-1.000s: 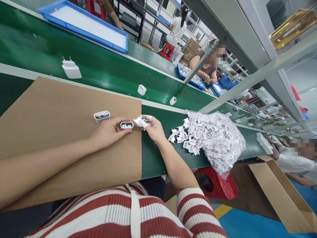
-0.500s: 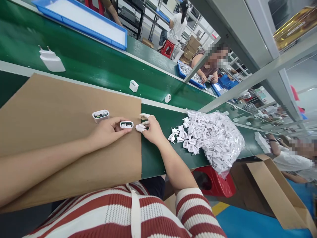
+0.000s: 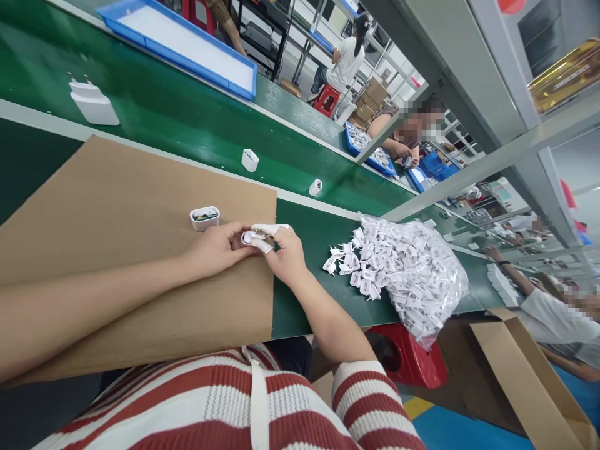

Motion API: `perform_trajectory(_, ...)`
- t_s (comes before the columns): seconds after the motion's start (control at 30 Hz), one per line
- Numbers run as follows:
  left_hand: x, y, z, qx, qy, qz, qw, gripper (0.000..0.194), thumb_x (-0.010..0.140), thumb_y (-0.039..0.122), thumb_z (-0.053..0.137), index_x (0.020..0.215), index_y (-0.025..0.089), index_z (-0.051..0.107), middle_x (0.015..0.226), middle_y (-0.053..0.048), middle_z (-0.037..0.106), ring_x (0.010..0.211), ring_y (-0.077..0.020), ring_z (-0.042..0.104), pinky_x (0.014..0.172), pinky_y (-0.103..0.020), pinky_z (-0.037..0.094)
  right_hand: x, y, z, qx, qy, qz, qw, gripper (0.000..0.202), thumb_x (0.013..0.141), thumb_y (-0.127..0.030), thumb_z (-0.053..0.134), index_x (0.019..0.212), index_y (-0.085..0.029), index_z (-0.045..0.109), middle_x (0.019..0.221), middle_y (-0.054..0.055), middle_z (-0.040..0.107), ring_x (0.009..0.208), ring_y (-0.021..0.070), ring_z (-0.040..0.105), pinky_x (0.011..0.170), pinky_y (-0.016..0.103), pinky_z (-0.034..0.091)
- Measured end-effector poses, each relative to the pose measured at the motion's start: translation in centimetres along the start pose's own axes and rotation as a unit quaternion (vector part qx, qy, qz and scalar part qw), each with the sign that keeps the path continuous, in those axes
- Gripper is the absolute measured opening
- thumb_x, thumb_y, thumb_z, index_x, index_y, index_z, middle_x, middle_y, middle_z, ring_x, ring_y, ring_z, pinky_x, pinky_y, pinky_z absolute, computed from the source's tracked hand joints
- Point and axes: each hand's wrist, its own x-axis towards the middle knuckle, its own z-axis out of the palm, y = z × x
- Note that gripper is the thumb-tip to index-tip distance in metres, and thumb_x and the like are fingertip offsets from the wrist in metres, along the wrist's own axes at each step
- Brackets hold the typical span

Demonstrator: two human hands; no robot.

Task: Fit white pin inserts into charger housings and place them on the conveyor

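Note:
Over the cardboard sheet point(image 3: 154, 206), my left hand point(image 3: 218, 253) is closed round a white charger housing point(image 3: 245, 238). My right hand point(image 3: 287, 255), with white finger cots on its thumb and fingertips, pinches at the housing's open end from the right. Those fingertips cover most of the opening, so I cannot make out what lies between them. Just beyond my left hand, another white charger housing point(image 3: 205, 219) stands on the cardboard with its open top up and a circuit board inside. Loose white plug caps point(image 3: 345, 259) lie to the right of my right hand.
A clear bag point(image 3: 422, 269) of white plug caps sits at the right. On the green belt point(image 3: 187, 134) beyond the cardboard are a plugged charger point(image 3: 96, 105) and two small housings point(image 3: 250, 160). A blue tray point(image 3: 187, 50) lies farther back. A metal post point(image 3: 422, 194) slants across; co-workers sit beyond.
My right hand has moved left onto the housing in my left hand, and its fingertips now cover the opening. The left hand has shifted slightly right with the housing.

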Motion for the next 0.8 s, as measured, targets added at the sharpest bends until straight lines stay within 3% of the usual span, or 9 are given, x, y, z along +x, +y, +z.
perform_trajectory(0.2,0.28,-0.15,-0.12,0.019,-0.006,0.045,0.999,0.051,0.088,0.060,0.070,0.121,0.021,0.075,0.093,-0.005,0.075,0.076,-0.0232,0.065,0.070,-0.037,0.050,0.10,0.99,0.74,-0.045,-0.026,-0.036,0.998,0.023,0.105,-0.024,0.062,0.118,-0.024,0.080,0.112,0.008,0.082,0.108,0.0226,0.073,0.102,0.038,0.059)
perform_trajectory(0.37,0.38,0.12,-0.14,0.002,-0.006,0.040,0.999,0.059,0.087,0.065,0.072,0.126,0.021,0.074,0.098,-0.006,0.076,0.079,-0.0237,0.067,0.073,-0.037,0.052,0.15,1.04,0.76,-0.029,0.026,-0.081,0.996,0.023,0.107,-0.027,0.060,0.118,-0.023,0.079,0.111,0.009,0.083,0.103,0.0217,0.074,0.096,0.037,0.059)
perform_trajectory(0.47,0.41,0.02,-0.08,0.008,0.000,0.034,0.999,0.059,0.086,0.067,0.073,0.124,0.021,0.074,0.096,-0.005,0.076,0.077,-0.0235,0.066,0.072,-0.037,0.052,0.20,0.95,0.60,-0.024,0.043,-0.067,0.997,0.023,0.107,-0.027,0.060,0.119,-0.023,0.079,0.111,0.009,0.083,0.102,0.0214,0.073,0.096,0.036,0.059)
perform_trajectory(0.7,0.41,0.18,-0.04,0.011,-0.005,0.046,0.999,0.054,0.088,0.063,0.071,0.123,0.021,0.073,0.096,-0.004,0.076,0.078,-0.0226,0.066,0.072,-0.036,0.052,0.32,0.98,0.55,-0.040,-0.028,-0.032,0.998,0.022,0.101,-0.018,0.062,0.112,-0.024,0.080,0.114,0.008,0.082,0.106,0.0224,0.072,0.100,0.037,0.059)
perform_trajectory(0.8,0.28,0.46,0.00,0.046,-0.004,0.049,0.998,0.048,0.090,0.063,0.067,0.106,0.019,0.075,0.084,-0.005,0.072,0.071,-0.0219,0.061,0.068,-0.037,0.046,0.55,0.56,0.27,-0.070,-0.053,-0.001,0.996,0.023,0.097,-0.014,0.064,0.108,-0.025,0.080,0.113,0.006,0.082,0.108,0.0225,0.073,0.112,0.040,0.056)
